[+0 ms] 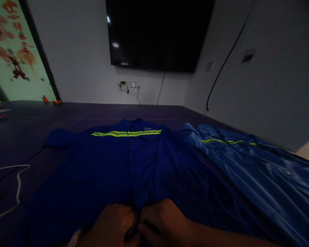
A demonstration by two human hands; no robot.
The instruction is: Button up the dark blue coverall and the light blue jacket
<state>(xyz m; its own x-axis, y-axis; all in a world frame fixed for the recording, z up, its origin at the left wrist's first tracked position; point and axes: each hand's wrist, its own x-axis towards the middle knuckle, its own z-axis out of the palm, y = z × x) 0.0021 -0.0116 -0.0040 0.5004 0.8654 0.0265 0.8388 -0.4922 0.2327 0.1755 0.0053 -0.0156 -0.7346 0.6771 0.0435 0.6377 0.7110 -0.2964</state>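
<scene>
I am pinching the shirt (123, 171) placket at its near hem, left hand (112, 224) and right hand (164, 221) fingers clamped together; I'm keeping both edges aligned.

Both hands, the left hand (113, 224) and right hand (164, 221), are bare; a pale cuff edge shows at the left wrist.

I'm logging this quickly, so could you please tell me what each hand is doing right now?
Left hand: fingers curled shut, pinching the dark blue jacket at its front hem.
Right hand: fingers curled shut on the same hem, touching the left hand.
</scene>
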